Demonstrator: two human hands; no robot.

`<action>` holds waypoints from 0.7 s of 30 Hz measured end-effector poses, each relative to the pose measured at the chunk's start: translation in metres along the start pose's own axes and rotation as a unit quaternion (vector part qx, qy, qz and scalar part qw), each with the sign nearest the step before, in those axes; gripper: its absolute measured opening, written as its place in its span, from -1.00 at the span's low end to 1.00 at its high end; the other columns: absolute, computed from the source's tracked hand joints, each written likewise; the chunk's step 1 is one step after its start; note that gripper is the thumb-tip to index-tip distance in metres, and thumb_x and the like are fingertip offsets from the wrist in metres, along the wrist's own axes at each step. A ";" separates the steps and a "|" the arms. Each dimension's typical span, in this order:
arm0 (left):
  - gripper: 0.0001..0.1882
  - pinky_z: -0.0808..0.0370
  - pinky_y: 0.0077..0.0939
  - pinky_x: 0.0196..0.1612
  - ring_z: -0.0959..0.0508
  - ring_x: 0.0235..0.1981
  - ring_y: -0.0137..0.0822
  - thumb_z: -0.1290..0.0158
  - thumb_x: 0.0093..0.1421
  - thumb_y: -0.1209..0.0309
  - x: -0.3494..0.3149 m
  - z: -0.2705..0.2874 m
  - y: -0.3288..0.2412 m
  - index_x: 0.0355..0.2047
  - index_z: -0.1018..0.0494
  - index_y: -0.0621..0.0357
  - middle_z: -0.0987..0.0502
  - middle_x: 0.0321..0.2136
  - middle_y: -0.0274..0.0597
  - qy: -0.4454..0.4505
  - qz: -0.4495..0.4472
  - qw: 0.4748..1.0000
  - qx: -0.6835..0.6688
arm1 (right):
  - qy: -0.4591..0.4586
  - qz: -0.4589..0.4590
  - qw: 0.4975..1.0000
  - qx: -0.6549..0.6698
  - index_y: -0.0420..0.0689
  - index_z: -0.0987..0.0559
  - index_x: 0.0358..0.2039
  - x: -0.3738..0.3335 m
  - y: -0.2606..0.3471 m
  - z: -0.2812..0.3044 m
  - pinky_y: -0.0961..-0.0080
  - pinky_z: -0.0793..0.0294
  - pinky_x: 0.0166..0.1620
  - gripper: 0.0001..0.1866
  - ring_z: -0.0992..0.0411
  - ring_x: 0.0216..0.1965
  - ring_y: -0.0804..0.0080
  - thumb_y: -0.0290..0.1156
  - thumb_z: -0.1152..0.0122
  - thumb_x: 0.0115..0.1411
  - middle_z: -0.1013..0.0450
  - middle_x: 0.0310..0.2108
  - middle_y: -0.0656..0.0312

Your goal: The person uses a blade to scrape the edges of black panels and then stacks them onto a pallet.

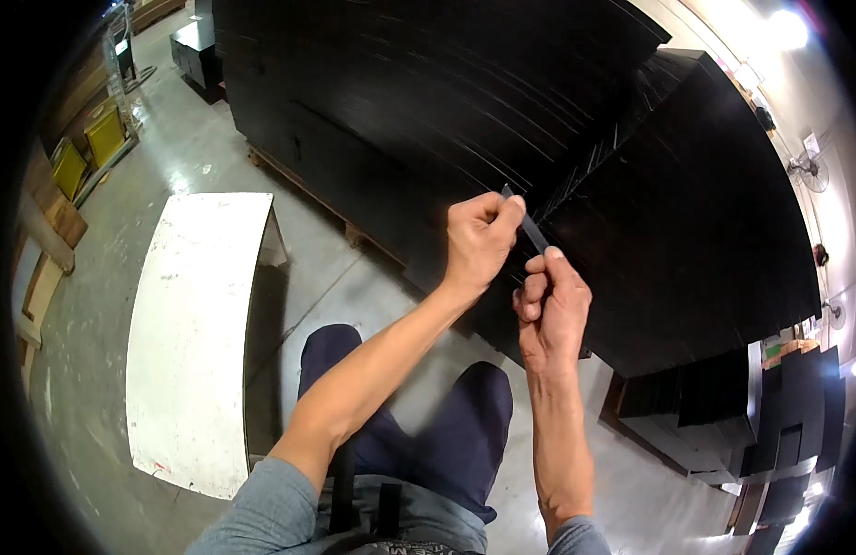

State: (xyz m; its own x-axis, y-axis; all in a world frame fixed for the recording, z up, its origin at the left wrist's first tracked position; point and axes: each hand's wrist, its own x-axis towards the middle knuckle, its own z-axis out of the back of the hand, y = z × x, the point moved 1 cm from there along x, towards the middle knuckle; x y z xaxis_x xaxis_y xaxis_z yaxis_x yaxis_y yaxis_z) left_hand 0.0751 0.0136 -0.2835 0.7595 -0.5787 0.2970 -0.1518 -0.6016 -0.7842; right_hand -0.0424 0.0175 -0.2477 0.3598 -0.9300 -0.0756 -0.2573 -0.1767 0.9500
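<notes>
A thin dark strip (532, 228) runs slanted between my two hands in front of me. My left hand (480, 239) pinches its upper end between thumb and fingers. My right hand (550, 310) holds the lower end, with the index finger raised along the strip. Both hands hover in front of a big stack of black boards (446, 102) that rests on a wooden pallet. My knees in dark blue trousers (405, 416) are below the hands.
A white bench-like slab (197, 333) stands on the grey concrete floor to my left. Yellow frames (86, 153) lean at the far left. Smaller piles of black panels (724, 407) sit at the lower right. Wall fans (807, 171) hang on the right.
</notes>
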 end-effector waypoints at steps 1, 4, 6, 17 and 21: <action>-0.57 -0.14 -0.57 -0.63 -0.23 -0.69 -0.68 -0.12 0.29 0.42 0.004 -0.007 -0.006 -0.73 -0.35 0.25 -0.30 -0.78 -0.47 0.000 -0.028 1.000 0.011 | 0.018 0.009 1.000 0.000 -0.27 -0.54 -0.43 0.002 0.005 0.005 0.60 -0.16 -0.64 -0.64 -0.18 -0.74 0.57 -0.25 -0.07 0.41 -0.28 -0.73 0.30; -0.56 -0.11 -0.53 -0.63 -0.17 -0.68 -0.66 -0.11 0.29 0.40 0.024 -0.022 -0.034 -0.72 -0.31 0.26 -0.23 -0.79 -0.49 0.007 -0.092 0.996 0.012 | 0.043 0.070 0.996 -0.032 -0.26 -0.53 -0.42 0.000 0.035 -0.016 0.63 -0.16 -0.62 -0.64 -0.16 -0.74 0.62 -0.25 -0.04 0.43 -0.29 -0.73 0.32; -0.55 -0.10 -0.51 -0.63 -0.17 -0.66 -0.66 -0.11 0.30 0.37 0.030 -0.029 -0.036 -0.71 -0.31 0.26 -0.23 -0.77 -0.49 0.032 -0.102 0.994 -0.026 | 0.047 0.083 0.995 -0.018 -0.24 -0.53 -0.42 0.003 0.038 -0.015 0.62 -0.14 -0.63 -0.65 -0.15 -0.74 0.63 -0.25 -0.03 0.43 -0.29 -0.72 0.32; -0.56 -0.20 -0.58 -0.61 -0.27 -0.67 -0.65 -0.13 0.33 0.35 -0.036 0.040 0.048 -0.69 -0.35 0.21 -0.32 -0.76 -0.44 -0.025 0.026 0.998 0.059 | 0.000 -0.010 0.998 -0.063 -0.24 -0.53 -0.44 -0.004 -0.070 0.028 0.59 -0.12 -0.65 -0.66 -0.15 -0.75 0.56 -0.26 -0.07 0.42 -0.29 -0.72 0.30; -0.57 -0.21 -0.60 -0.58 -0.30 -0.64 -0.63 -0.14 0.33 0.28 -0.008 0.008 -0.010 -0.66 -0.41 0.20 -0.39 -0.72 -0.45 0.007 -0.059 0.996 0.067 | 0.030 0.061 0.997 -0.036 -0.24 -0.51 -0.46 -0.006 -0.011 0.001 0.60 -0.10 -0.66 -0.65 -0.13 -0.75 0.59 -0.27 -0.04 0.42 -0.27 -0.72 0.31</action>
State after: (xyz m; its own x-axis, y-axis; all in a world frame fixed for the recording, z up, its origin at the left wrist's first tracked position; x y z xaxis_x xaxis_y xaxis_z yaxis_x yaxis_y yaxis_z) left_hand 0.0756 0.0283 -0.2826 0.7579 -0.5162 0.3989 0.0247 -0.5883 -0.8083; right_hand -0.0423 0.0245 -0.2581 0.3836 -0.9217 0.0575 -0.2382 -0.0386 0.9705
